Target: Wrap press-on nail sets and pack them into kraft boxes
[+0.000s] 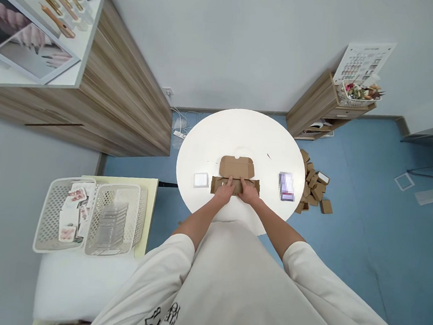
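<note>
Two white lattice baskets (91, 217)

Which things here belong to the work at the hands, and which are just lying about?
Work: left hand, right hand, cardboard box, cardboard pile.
Lying about: white square, blurred packet, baskets, cabinet.

A nail salon workroom, shown by framed manicure photos (30, 32) and a nail-colour chart (364, 63).

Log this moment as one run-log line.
left hand: on kraft cardboard box blank | right hand: on same blank | beside: white packet | under: round white table
</note>
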`<state>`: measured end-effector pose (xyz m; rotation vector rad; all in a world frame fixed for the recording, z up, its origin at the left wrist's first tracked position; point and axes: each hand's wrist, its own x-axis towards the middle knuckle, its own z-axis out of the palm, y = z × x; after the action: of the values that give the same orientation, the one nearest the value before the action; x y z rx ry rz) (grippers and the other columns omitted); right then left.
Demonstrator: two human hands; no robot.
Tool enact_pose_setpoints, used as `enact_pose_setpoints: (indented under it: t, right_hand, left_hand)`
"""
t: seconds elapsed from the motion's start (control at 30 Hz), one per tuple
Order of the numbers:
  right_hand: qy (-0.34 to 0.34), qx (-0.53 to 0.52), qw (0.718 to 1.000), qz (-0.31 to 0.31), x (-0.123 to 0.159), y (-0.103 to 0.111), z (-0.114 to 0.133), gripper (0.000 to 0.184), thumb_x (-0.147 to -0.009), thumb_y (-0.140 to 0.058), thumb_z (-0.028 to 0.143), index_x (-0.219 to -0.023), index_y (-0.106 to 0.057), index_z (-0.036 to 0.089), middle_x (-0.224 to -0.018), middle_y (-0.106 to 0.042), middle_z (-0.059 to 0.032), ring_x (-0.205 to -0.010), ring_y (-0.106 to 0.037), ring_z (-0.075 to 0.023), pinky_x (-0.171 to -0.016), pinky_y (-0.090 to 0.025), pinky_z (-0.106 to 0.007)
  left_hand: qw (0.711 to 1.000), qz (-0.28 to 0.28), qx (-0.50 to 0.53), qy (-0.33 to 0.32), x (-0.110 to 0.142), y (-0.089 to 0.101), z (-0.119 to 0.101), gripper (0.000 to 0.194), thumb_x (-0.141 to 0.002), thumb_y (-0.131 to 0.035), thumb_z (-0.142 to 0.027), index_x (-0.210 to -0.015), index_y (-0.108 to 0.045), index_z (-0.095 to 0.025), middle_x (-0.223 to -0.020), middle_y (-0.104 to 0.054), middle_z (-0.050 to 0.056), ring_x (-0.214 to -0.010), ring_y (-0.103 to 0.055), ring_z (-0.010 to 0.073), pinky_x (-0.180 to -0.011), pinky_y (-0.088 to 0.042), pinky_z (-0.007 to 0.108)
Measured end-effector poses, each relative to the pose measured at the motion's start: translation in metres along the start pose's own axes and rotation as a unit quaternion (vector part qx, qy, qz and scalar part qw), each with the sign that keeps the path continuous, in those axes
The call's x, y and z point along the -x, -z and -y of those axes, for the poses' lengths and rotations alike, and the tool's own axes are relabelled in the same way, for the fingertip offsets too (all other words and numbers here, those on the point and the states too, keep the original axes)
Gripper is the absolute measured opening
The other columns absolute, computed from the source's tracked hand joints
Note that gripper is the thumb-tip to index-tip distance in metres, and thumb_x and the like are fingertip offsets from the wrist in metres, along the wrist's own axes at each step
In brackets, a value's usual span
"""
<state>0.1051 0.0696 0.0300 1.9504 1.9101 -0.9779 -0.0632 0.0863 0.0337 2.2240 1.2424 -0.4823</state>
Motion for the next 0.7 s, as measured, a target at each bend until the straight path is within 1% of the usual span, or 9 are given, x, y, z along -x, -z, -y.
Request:
enact_pose_setpoints:
  t: [0.1,0.2,0.27,0.3,0.33,0.37,0.5,0.6,0.7]
  right_hand:
    - [-0.003,0.004,1.0,0.004,0.002,0.001,0.002,0.096,-0.09,-0.065,0.037,-0.163,-0.005,0.019,-0.142,-0.056,-0.0182,-0.125,-0.056,-0.0326,-0.101,-0.04,-0.04]
    - [-0.006,0.004,1.0,0.004,0.004,0.001,0.004,0.097,-0.09,-0.065,0.037,-0.163,-0.004,0.018,-0.14,-0.058,-0.0194,-0.123,-0.058,-0.0336,-0.099,-0.042,-0.04]
    - [-0.011,0.001,1.0,0.005,0.005,0.001,0.005,0.097,-0.09,-0.065,0.037,-0.163,-0.004,0.018,-0.138,-0.058,-0.0198,-0.122,-0.058,-0.034,-0.098,-0.043,-0.039]
    - [-0.013,-0.001,1.0,0.008,0.005,0.001,0.005,0.097,-0.09,-0.065,0.037,-0.163,-0.003,0.018,-0.138,-0.059,-0.0198,-0.122,-0.058,-0.0341,-0.098,-0.043,-0.039]
    - [-0.014,-0.003,1.0,0.009,0.005,0.001,0.005,0.097,-0.09,-0.065,0.038,-0.163,-0.003,0.018,-0.138,-0.059,-0.0197,-0.121,-0.059,-0.034,-0.098,-0.043,-0.039]
    - [-0.013,-0.005,1.0,0.01,0.005,0.0,0.005,0.098,-0.09,-0.064,0.037,-0.163,-0.002,0.018,-0.138,-0.059,-0.0197,-0.121,-0.059,-0.034,-0.098,-0.043,-0.039]
    - [-0.003,-0.005,1.0,0.012,0.003,-0.001,0.005,0.099,-0.09,-0.064,0.036,-0.163,0.0,0.017,-0.141,-0.056,-0.0199,-0.121,-0.058,-0.0342,-0.097,-0.043,-0.039]
    - [-0.002,-0.007,1.0,0.017,0.002,-0.001,0.005,0.1,-0.09,-0.064,0.034,-0.163,0.002,0.016,-0.142,-0.055,-0.0201,-0.119,-0.059,-0.0339,-0.095,-0.044,-0.039]
    - [-0.002,-0.009,1.0,0.021,0.003,0.0,0.005,0.101,-0.089,-0.064,0.034,-0.163,0.003,0.016,-0.142,-0.055,-0.02,-0.119,-0.058,-0.0331,-0.093,-0.045,-0.038]
  left_hand:
    - [1.0,-0.006,0.004,0.001,0.004,-0.003,-0.001,0.039,-0.088,-0.058,-0.012,-0.126,-0.052,-0.021,-0.169,0.006,0.012,-0.109,-0.064,0.0287,-0.081,-0.057,0.041]
    - [0.999,-0.03,-0.001,-0.01,0.014,-0.004,0.004,0.05,-0.084,-0.056,-0.006,-0.131,-0.051,-0.021,-0.17,0.005,0.011,-0.118,-0.06,0.029,-0.092,-0.052,0.043]
    - [0.997,-0.076,-0.005,-0.01,0.025,-0.005,0.012,0.06,-0.083,-0.054,-0.004,-0.139,-0.046,-0.023,-0.17,-0.002,0.011,-0.132,-0.049,0.0309,-0.106,-0.042,0.047]
    - [0.995,-0.101,-0.003,-0.003,0.032,-0.005,0.017,0.065,-0.082,-0.053,-0.005,-0.144,-0.042,-0.023,-0.169,-0.007,0.011,-0.141,-0.039,0.0317,-0.111,-0.036,0.049]
    - [0.992,-0.122,0.002,0.01,0.039,-0.005,0.022,0.069,-0.083,-0.053,-0.005,-0.148,-0.038,-0.023,-0.168,-0.011,0.012,-0.145,-0.031,0.032,-0.113,-0.032,0.05]
    - [0.99,-0.138,0.009,0.037,0.045,-0.005,0.027,0.072,-0.083,-0.052,-0.007,-0.151,-0.035,-0.024,-0.167,-0.015,0.013,-0.147,-0.028,0.0322,-0.114,-0.03,0.05]
    - [0.978,-0.152,0.035,0.139,0.06,-0.005,0.042,0.073,-0.089,-0.052,-0.018,-0.157,-0.024,-0.022,-0.156,-0.034,0.018,-0.136,-0.038,0.0336,-0.106,-0.034,0.047]
    - [0.978,-0.134,0.043,0.157,0.056,-0.006,0.043,0.068,-0.092,-0.052,-0.025,-0.155,-0.026,-0.019,-0.141,-0.048,0.019,-0.127,-0.043,0.0334,-0.101,-0.036,0.046]
    - [0.978,-0.123,0.043,0.165,0.045,-0.005,0.037,0.06,-0.094,-0.051,-0.026,-0.151,-0.032,-0.02,-0.129,-0.054,0.018,-0.123,-0.045,0.0328,-0.099,-0.035,0.045]
